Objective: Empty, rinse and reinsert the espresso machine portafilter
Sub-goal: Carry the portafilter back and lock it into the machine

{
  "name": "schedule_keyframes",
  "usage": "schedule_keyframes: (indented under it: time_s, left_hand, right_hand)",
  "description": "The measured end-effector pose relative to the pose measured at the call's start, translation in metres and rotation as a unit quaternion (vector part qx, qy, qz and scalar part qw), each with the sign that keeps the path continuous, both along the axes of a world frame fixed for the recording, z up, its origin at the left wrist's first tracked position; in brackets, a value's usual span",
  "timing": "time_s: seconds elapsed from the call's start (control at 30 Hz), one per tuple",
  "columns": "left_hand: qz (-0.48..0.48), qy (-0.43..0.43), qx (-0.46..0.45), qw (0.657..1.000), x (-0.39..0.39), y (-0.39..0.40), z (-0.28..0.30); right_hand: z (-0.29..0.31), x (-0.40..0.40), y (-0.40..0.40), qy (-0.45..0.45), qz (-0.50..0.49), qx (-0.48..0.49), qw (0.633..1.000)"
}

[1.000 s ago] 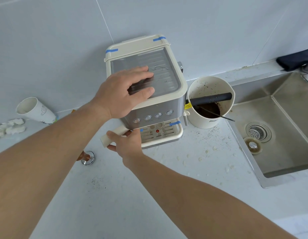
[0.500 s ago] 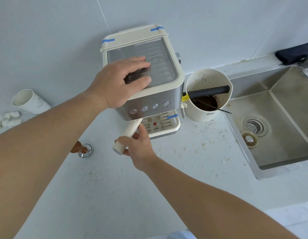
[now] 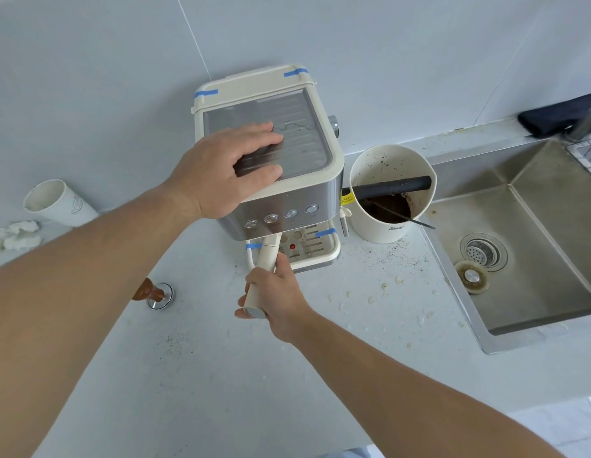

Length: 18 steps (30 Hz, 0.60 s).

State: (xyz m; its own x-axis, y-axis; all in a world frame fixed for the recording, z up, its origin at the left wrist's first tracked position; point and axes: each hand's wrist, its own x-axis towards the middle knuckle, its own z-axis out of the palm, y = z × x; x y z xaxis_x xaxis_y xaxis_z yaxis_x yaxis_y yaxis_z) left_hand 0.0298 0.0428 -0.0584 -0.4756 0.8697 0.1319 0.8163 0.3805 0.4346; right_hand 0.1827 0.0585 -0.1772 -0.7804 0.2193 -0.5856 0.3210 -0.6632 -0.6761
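Observation:
A cream and steel espresso machine (image 3: 297,200) stands against the wall. My left hand (image 3: 228,170) lies flat on its top, fingers spread, pressing down. My right hand (image 3: 274,295) is closed around the cream portafilter handle (image 3: 266,259), which points straight out toward me from under the machine's front. The portafilter's basket end is hidden beneath the machine, above the drip tray (image 3: 320,249). A white knock box (image 3: 386,193) with a black bar and dark coffee grounds stands right of the machine. The steel sink (image 3: 535,233) is at the right.
A wooden-handled tamper (image 3: 155,292) lies on the counter at the left. A tipped paper cup (image 3: 56,203) and white crumpled bits sit by the wall. Coffee grounds and white crumbs dot the counter near the sink. A loose drain stopper (image 3: 471,277) rests in the basin.
My right hand has swung the portafilter handle from pointing left to pointing straight toward me. My left hand has stayed on the machine's top.

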Motion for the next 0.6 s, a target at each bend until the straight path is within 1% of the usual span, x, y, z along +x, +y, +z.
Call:
schedule_keyframes:
  time_s: [0.13, 0.23, 0.37, 0.6]
  left_hand:
    - [-0.003, -0.003, 0.004, 1.000, 0.000, -0.001, 0.001]
    - [-0.010, -0.001, 0.000, 1.000, 0.001, -0.001, 0.002]
    - [-0.020, 0.009, -0.006, 1.000, 0.000, -0.002, 0.002]
    - [-0.020, 0.016, -0.018, 1.000, -0.001, -0.001, 0.003]
  right_hand:
    - [-0.003, 0.003, 0.008, 0.004, 0.023, -0.006, 1.000]
    - [-0.005, 0.007, 0.015, -0.002, 0.048, 0.028, 0.998]
    - [-0.005, 0.011, 0.029, -0.009, 0.113, 0.078, 0.991]
    - [0.000, 0.015, 0.054, -0.008, 0.189, 0.072, 0.979]
